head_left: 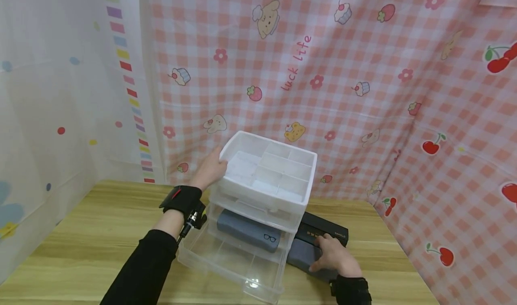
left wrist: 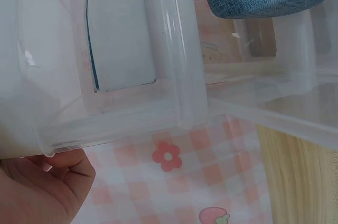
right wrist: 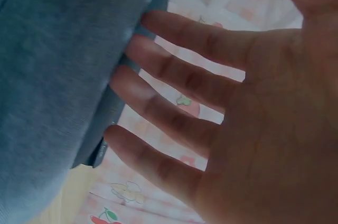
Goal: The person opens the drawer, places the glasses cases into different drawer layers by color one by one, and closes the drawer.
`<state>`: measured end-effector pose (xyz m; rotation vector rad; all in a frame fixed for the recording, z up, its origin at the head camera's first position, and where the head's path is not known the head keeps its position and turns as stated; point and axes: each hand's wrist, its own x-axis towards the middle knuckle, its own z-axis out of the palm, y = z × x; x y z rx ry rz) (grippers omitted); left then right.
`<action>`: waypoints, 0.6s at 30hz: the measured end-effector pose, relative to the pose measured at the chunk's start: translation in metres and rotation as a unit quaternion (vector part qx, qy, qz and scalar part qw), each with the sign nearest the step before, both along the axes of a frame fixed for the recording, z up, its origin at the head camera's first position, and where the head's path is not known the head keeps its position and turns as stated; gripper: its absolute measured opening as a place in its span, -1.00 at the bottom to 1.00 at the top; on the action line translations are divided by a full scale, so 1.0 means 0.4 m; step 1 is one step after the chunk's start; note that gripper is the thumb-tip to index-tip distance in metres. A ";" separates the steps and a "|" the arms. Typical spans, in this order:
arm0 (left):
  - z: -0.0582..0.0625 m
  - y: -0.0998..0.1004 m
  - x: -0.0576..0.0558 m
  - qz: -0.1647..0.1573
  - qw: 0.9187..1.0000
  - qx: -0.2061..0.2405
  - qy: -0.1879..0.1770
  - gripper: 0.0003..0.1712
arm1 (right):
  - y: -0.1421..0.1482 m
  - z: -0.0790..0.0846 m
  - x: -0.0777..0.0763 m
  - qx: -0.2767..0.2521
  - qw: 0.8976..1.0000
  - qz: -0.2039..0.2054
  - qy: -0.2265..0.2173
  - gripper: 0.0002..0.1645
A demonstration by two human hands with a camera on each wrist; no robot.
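Clear plastic drawer unit (head_left: 262,198) stood on wood-grain tabletop (head_left: 383,255); its upper left edge is gripped by the left hand (head_left: 210,168), fingers curled round it; the top is divided into small compartments; a clear drawer (head_left: 230,255) is extended at the bottom.

A grey-blue glasses case (head_left: 246,229) is held within the unit, over the rear of that drawer; whether it is borne by the drawer or by a level above cannot be told; an outline of spectacles is printed at its right end; a pale flat item (left wrist: 124,34), edged in dark blue, is seen through the plastic from the left wrist.

A second grey-blue case (head_left: 300,253) is laid on the tabletop just right of the unit; it is touched at its edge by the right hand (head_left: 335,255), fingers spread and nearly straight.

Behind that case a black box (head_left: 319,222) is placed; gold characters are borne on its side, partly covered by the fingers, with small pale lettering near the right end; neither can be read.

"luck life" is printed in pink on the checked cloth (head_left: 234,31) behind.
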<state>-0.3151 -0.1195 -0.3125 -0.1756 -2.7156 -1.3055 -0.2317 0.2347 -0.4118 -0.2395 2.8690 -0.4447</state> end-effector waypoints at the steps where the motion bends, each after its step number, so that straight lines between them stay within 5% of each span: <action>1: 0.000 0.000 0.000 0.000 1.000 -0.001 0.001 -0.49 | -0.001 -0.005 -0.001 0.008 1.000 0.000 0.004 -0.25; 11: 0.003 0.003 0.004 0.002 1.000 0.006 -0.003 -0.51 | -0.020 -0.028 0.000 0.079 0.995 0.009 0.062 0.02; 18: 0.006 0.005 0.006 0.003 1.000 0.015 -0.004 -0.52 | -0.007 -0.040 -0.014 0.087 0.994 0.022 0.069 -0.12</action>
